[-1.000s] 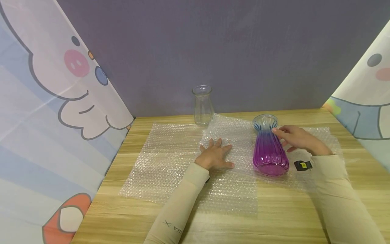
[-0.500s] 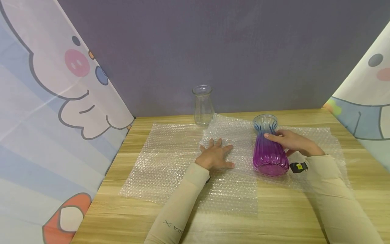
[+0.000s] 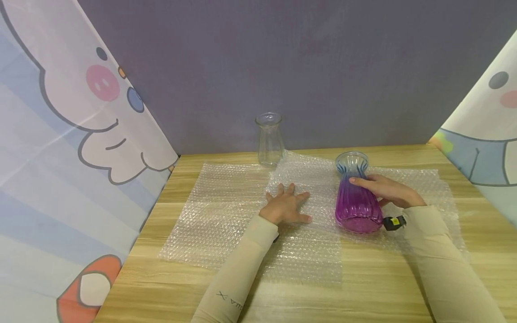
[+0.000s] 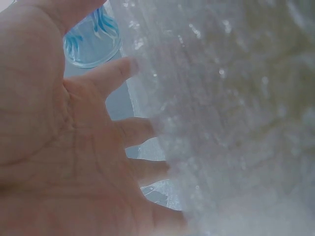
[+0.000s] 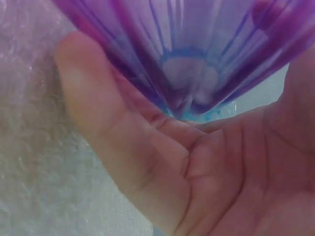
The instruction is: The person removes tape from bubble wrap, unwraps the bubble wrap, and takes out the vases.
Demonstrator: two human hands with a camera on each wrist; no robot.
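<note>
A ribbed glass vase (image 3: 357, 204), clear and blue at the neck and purple below, lies on its side on the bubble wrap, its base facing me. My right hand (image 3: 389, 188) grips it round the upper body, thumb on top; in the right wrist view the fingers (image 5: 133, 162) curl under the purple glass (image 5: 197, 44). Spread flat with fingers apart, my left hand (image 3: 284, 207) rests on the sheets of bubble wrap (image 3: 218, 215). The left wrist view has the palm (image 4: 64, 147), blurred bubble wrap (image 4: 211, 98) and the vase's blue-streaked rim (image 4: 93, 44).
A clear glass vase (image 3: 269, 143) stands upright at the back, near the grey wall (image 3: 307, 72). Wood-grain table (image 3: 161, 287) shows round the wrap. Cartoon-printed cloths (image 3: 76, 148) hang at both sides. A small black device (image 3: 393, 223) sits at the right wrist.
My right hand has moved left and slightly down, from lightly touching the coloured vase's neck to gripping its upper body. The left hand and both vases have stayed in place.
</note>
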